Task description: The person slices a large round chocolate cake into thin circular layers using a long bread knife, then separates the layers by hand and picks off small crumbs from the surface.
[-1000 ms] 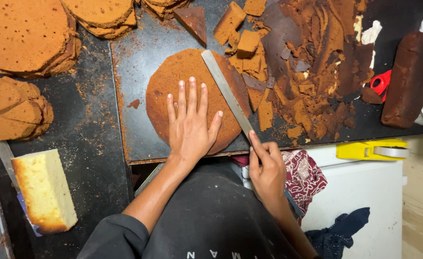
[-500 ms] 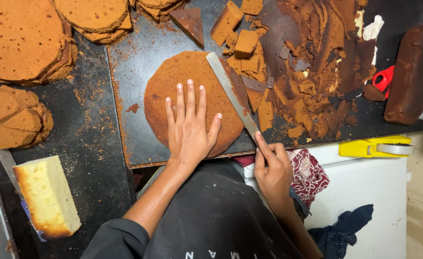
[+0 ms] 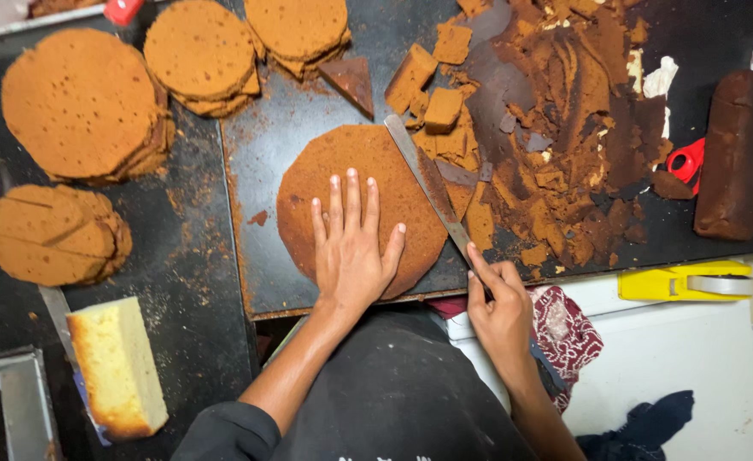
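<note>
A round brown cake layer (image 3: 351,171) lies flat on a dark metal tray (image 3: 261,222). My left hand (image 3: 352,243) presses on it, palm down with fingers spread. My right hand (image 3: 500,307) grips the handle of a long knife (image 3: 427,183), whose blade lies along the layer's right edge. Just right of the blade sit cut brown cake pieces (image 3: 445,111) and a wide heap of dark crumbs (image 3: 564,137).
Stacks of round cake layers (image 3: 82,102) (image 3: 201,51) (image 3: 299,26) (image 3: 52,235) stand at the left and back. A yellow sponge block (image 3: 116,367) lies front left. A dark brown loaf (image 3: 739,154), red scissors (image 3: 688,162) and a yellow tape dispenser (image 3: 688,282) are at right.
The view has shifted slightly. My right hand has drawn the knife a little nearer to me along the layer's right edge. My left hand stays pressed on the layer.
</note>
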